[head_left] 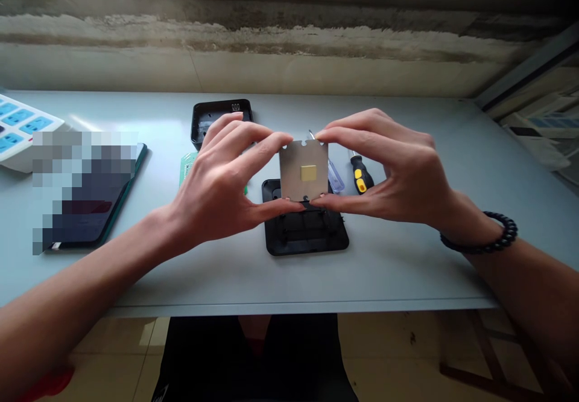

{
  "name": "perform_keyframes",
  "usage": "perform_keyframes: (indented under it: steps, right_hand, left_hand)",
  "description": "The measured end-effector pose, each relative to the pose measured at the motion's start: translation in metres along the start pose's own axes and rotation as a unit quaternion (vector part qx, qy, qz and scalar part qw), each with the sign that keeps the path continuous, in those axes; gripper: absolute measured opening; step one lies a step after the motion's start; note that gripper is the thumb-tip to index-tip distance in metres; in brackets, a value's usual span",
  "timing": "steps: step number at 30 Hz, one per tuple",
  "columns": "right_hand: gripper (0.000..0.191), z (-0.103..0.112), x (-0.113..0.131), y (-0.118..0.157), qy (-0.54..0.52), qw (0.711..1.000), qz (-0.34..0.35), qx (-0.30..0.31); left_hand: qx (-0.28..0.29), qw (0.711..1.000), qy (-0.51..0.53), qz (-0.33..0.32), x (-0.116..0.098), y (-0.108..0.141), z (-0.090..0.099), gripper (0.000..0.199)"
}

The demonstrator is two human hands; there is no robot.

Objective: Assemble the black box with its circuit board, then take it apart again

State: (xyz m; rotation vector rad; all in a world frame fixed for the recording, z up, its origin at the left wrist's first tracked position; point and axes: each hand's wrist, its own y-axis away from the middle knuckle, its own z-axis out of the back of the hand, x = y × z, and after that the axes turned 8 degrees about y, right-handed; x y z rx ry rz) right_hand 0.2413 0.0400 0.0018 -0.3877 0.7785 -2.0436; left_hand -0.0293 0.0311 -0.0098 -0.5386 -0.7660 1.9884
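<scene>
Between my left hand point(221, 172) and my right hand point(380, 169) I hold a thin square metal plate point(294, 169) up by its edges, above the table. It has small notches along its edges and a gold-coloured square pad point(308, 172) at its centre. Directly below it lies a black plastic housing base point(303, 233), partly hidden by the plate and my fingers. A green circuit board point(187, 169) lies mostly hidden under my left hand. Near my right hand are a yellow-and-black handled screwdriver point(360, 174) and a clear plastic piece point(335, 175).
A black plastic cover point(221, 112) lies at the back of the pale grey table point(384, 269). At the left are a white power strip point(20, 124) with blue sockets and a pixelated phone point(85, 191). A beaded bracelet point(493, 233) circles my right wrist.
</scene>
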Motion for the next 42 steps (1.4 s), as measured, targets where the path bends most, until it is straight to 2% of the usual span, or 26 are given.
perform_keyframes:
  steps: [5, 10, 20, 27, 33, 37, 42]
  right_hand:
    - [0.048, 0.0011, 0.0021, 0.0003, 0.014, 1.0, 0.0, 0.009]
    - [0.046, 0.0018, 0.0016, 0.0007, 0.014, 1.0, -0.013, 0.019]
    - [0.046, 0.0009, 0.0028, 0.0004, 0.01, 1.0, 0.005, 0.003]
    - [0.046, 0.0018, 0.0016, 0.0012, 0.033, 0.999, 0.0, 0.02]
    - [0.047, -0.0004, -0.0001, 0.0019, 0.034, 0.999, 0.013, 0.021]
    - [0.044, -0.0002, 0.0007, 0.0017, 0.023, 0.999, -0.012, 0.033]
    - [0.055, 0.0015, 0.0008, 0.0021, -0.063, 0.997, -0.037, 0.04]
  left_hand:
    - [-0.002, 1.0, 0.0, -0.015, 0.003, 0.0017, -0.0014, 0.056]
    - [0.028, 0.999, 0.0, 0.021, 0.002, 0.0002, -0.0014, 0.057]
    - [-0.016, 0.999, -0.023, -0.044, 0.004, 0.0002, -0.0026, 0.058]
    - [-0.013, 1.0, -0.016, -0.013, 0.0004, 0.0001, -0.0042, 0.055]
    - [-0.011, 0.998, -0.05, -0.03, 0.0019, 0.0, -0.005, 0.052]
    - [0.001, 1.0, -0.028, -0.013, 0.0009, -0.0009, -0.0027, 0.049]
    - [0.002, 0.998, 0.052, 0.022, -0.0034, -0.0046, -0.0024, 0.054]
